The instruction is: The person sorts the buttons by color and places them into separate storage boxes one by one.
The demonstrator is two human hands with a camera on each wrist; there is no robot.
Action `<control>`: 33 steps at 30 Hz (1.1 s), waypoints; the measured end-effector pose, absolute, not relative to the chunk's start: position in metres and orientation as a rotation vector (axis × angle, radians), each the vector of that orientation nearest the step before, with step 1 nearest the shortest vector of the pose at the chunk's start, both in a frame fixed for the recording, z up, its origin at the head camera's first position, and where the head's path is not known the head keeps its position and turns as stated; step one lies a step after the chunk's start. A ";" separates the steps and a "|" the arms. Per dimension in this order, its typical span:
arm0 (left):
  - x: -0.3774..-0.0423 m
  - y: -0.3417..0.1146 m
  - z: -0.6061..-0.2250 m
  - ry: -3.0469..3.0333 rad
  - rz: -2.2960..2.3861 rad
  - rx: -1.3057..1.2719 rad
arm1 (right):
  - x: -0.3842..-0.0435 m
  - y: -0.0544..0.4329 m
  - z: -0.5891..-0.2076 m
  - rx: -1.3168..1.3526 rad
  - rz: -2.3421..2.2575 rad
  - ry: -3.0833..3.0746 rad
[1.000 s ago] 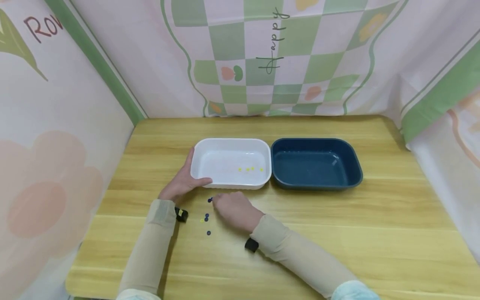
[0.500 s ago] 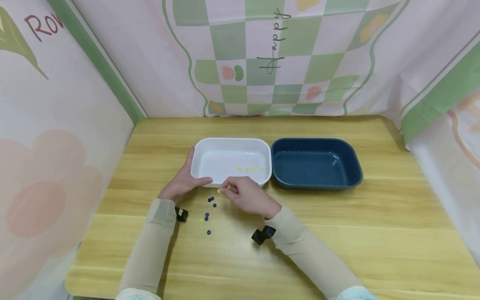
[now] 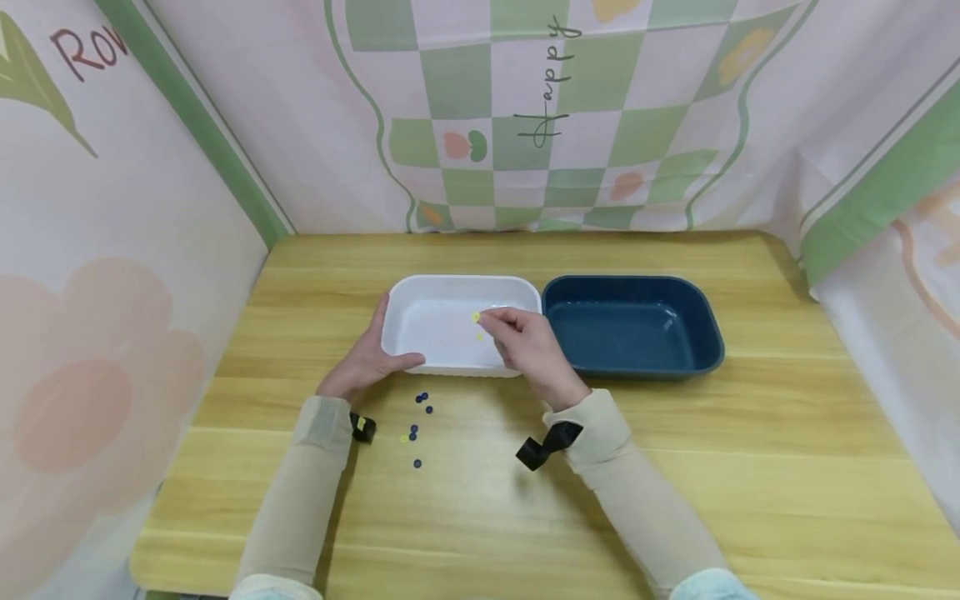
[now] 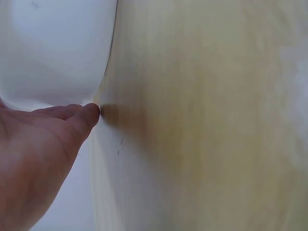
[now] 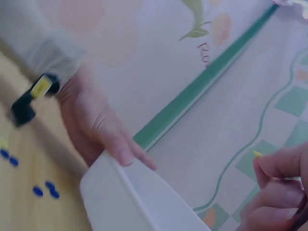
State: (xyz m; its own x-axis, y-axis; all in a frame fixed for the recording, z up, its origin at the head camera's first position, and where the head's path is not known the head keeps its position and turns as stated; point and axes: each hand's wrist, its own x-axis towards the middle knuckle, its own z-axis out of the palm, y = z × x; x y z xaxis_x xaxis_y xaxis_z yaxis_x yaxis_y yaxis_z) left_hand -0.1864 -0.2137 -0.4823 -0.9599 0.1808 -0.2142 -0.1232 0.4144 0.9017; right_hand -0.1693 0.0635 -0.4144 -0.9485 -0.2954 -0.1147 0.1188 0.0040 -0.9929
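My right hand (image 3: 528, 346) is over the white bin (image 3: 431, 365), pinching a small yellow button (image 3: 476, 317) between thumb and index finger. In the right wrist view, the button's edge (image 5: 257, 154) shows at the fingertips. Below it in the head view, another yellow button (image 3: 479, 337) lies on the bin floor; the hand hides the bin's right part. My left hand (image 3: 367, 358) rests against the bin's near left corner, straight fingers along the left wall and thumb at the front rim. The left wrist view shows its fingers (image 4: 72, 115) flat at the bin wall.
Several small dark blue buttons (image 3: 429, 409) lie on the wooden table (image 3: 660, 483) in front of the white bin, with one yellow button (image 3: 405, 439) among them. A dark blue bin (image 3: 633, 372) stands directly to the right of the white one. A printed curtain (image 3: 630, 150) hangs behind.
The right hand has lifted from the blue buttons, carrying a yellow button up and rightward over the white bin's front rim. The left hand has stayed at the bin's corner.
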 end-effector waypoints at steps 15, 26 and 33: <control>-0.186 -0.213 -0.482 2.417 1.528 0.016 | -0.185 0.073 -0.412 0.193 -2.436 1.526; -0.185 -0.212 -0.481 2.427 1.532 0.051 | -0.189 0.075 -0.415 0.239 -2.480 1.459; -0.187 -0.212 -0.481 2.431 1.513 0.061 | -0.189 0.074 -0.415 0.242 -2.496 1.437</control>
